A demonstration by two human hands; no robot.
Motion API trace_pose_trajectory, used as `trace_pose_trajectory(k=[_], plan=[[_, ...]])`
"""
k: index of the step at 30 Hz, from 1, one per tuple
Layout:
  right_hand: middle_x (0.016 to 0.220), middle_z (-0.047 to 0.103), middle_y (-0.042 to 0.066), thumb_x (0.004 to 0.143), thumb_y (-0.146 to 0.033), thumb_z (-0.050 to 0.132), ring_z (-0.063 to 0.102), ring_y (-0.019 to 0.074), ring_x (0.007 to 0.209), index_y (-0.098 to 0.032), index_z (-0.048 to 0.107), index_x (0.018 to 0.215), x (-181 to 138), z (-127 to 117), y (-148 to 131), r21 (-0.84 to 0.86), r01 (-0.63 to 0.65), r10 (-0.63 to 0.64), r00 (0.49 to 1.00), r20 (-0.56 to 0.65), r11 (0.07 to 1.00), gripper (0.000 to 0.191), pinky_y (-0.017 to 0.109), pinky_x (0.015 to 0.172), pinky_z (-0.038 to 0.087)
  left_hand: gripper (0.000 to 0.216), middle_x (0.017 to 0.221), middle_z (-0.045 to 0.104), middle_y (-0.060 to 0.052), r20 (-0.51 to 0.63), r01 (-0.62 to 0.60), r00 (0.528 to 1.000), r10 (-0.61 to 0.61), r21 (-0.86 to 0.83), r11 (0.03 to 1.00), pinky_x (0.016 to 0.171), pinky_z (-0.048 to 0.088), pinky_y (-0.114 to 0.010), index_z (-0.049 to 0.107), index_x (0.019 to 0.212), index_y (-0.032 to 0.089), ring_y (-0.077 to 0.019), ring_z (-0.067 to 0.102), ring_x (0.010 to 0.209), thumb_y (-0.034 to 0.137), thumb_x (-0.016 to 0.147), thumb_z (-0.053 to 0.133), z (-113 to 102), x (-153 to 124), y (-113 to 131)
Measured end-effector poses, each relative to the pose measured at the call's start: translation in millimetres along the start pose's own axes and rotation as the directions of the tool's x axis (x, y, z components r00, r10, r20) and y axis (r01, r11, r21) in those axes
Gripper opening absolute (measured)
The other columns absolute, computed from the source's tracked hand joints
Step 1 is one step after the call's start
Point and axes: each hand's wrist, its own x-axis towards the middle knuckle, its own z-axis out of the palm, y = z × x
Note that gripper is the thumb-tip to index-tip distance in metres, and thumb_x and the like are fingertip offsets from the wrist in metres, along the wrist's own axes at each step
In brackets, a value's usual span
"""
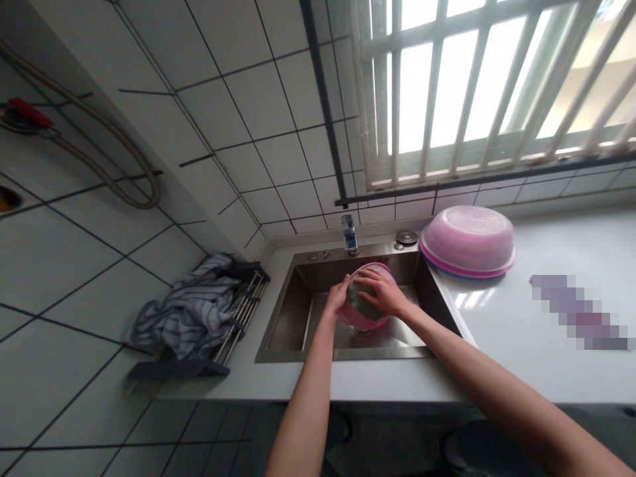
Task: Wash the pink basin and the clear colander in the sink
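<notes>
Over the steel sink (291, 311) I hold a small pink bowl (358, 319) tilted toward me. My left hand (338, 296) grips its left rim with the fingers curled round it. My right hand (380, 289) lies across the bowl's top and inside, fingers bent against its surface. The bowl hangs below the tap (349, 233), above the sink floor.
Upside-down pink basins (468, 240) are stacked on the white counter (521, 331) right of the sink. A dish rack (238, 311) with a striped cloth (191, 311) stands to the left. Tiled walls close in behind and left; a barred window (477, 86) is above.
</notes>
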Motion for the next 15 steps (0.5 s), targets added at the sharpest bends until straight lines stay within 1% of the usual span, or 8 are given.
trace_pose_trajectory(k=[2, 4, 7, 9, 10, 12, 14, 15], plan=[[0.151, 0.062, 0.013, 0.096, -0.037, 0.070, 0.056, 0.0328, 0.141, -0.027, 0.070, 0.141, -1, -3, 14, 0.019, -0.085, 0.086, 0.996, -0.032, 0.996, 0.045, 0.059, 0.120, 0.045, 0.059, 0.077, 0.074, -0.008, -0.001, -0.013, 1.000, 0.013, 0.025, 1.000, 0.072, 0.044, -0.028, 0.078, 0.078, 0.014, -0.0214, 0.061, 0.075, 0.073, 0.078, 0.073, 1, 3, -2], [0.151, 0.061, 0.015, 0.098, -0.037, 0.068, 0.056, 0.0324, 0.141, -0.026, 0.067, 0.144, -3, -3, 20, 0.001, -0.126, 0.126, 0.991, -0.048, 0.992, 0.047, 0.057, 0.120, 0.046, 0.044, 0.078, 0.074, -0.008, -0.084, -0.061, 0.994, 0.067, 0.076, 0.995, 0.076, 0.044, -0.028, 0.076, 0.074, 0.017, -0.0238, 0.063, 0.082, 0.060, 0.084, 0.074, 2, 6, -1], [0.155, 0.058, 0.014, 0.098, -0.027, 0.068, 0.053, 0.0326, 0.145, -0.027, 0.064, 0.148, -6, 5, 9, -0.070, -0.056, 0.056, 0.998, -0.002, 0.996, 0.050, 0.056, 0.121, 0.044, 0.016, 0.086, 0.075, -0.008, -0.264, -0.130, 0.951, 0.163, 0.140, 0.982, 0.082, 0.044, -0.027, 0.077, 0.078, 0.024, -0.0261, 0.065, 0.093, 0.037, 0.086, 0.075, 0, 8, 2], [0.156, 0.056, 0.013, 0.096, -0.021, 0.069, 0.051, 0.0326, 0.146, -0.028, 0.063, 0.148, -5, 11, -7, -0.092, 0.032, -0.026, 0.997, 0.068, 0.995, 0.053, 0.054, 0.121, 0.046, 0.005, 0.093, 0.077, -0.008, -0.326, -0.123, 0.929, 0.177, 0.180, 0.976, 0.085, 0.043, -0.028, 0.078, 0.083, 0.027, -0.0275, 0.066, 0.098, 0.029, 0.085, 0.074, -5, 8, 5], [0.157, 0.056, 0.012, 0.095, -0.021, 0.069, 0.050, 0.0331, 0.147, -0.029, 0.063, 0.149, -4, 14, -15, -0.096, 0.070, -0.061, 0.994, 0.095, 0.993, 0.054, 0.054, 0.121, 0.045, 0.008, 0.091, 0.077, -0.009, -0.333, -0.089, 0.929, 0.162, 0.222, 0.971, 0.084, 0.043, -0.028, 0.078, 0.080, 0.027, -0.0288, 0.067, 0.098, 0.030, 0.086, 0.073, -8, 8, 6], [0.157, 0.056, 0.012, 0.096, -0.022, 0.070, 0.049, 0.0331, 0.148, -0.029, 0.062, 0.149, -3, 17, -24, -0.075, 0.133, -0.122, 0.983, 0.138, 0.988, 0.054, 0.055, 0.123, 0.043, 0.025, 0.079, 0.074, -0.012, -0.320, 0.005, 0.942, 0.102, 0.320, 0.947, 0.080, 0.042, -0.030, 0.074, 0.069, 0.024, -0.0312, 0.068, 0.092, 0.039, 0.088, 0.072, -13, 9, 7], [0.158, 0.056, 0.011, 0.097, -0.023, 0.068, 0.050, 0.0313, 0.148, -0.029, 0.062, 0.149, -2, 15, -22, -0.023, 0.153, -0.148, 0.978, 0.146, 0.988, 0.052, 0.053, 0.125, 0.041, 0.042, 0.066, 0.068, -0.011, -0.286, 0.059, 0.956, 0.057, 0.378, 0.924, 0.073, 0.040, -0.031, 0.070, 0.060, 0.022, -0.0305, 0.067, 0.082, 0.053, 0.089, 0.070, -16, 10, 5], [0.158, 0.056, 0.010, 0.099, -0.024, 0.066, 0.051, 0.0301, 0.147, -0.029, 0.063, 0.149, -1, 12, -16, 0.009, 0.139, -0.139, 0.981, 0.135, 0.990, 0.050, 0.052, 0.124, 0.041, 0.048, 0.061, 0.064, -0.009, -0.265, 0.050, 0.963, 0.054, 0.372, 0.927, 0.070, 0.038, -0.030, 0.068, 0.058, 0.021, -0.0287, 0.065, 0.077, 0.060, 0.088, 0.069, -17, 11, 3]])
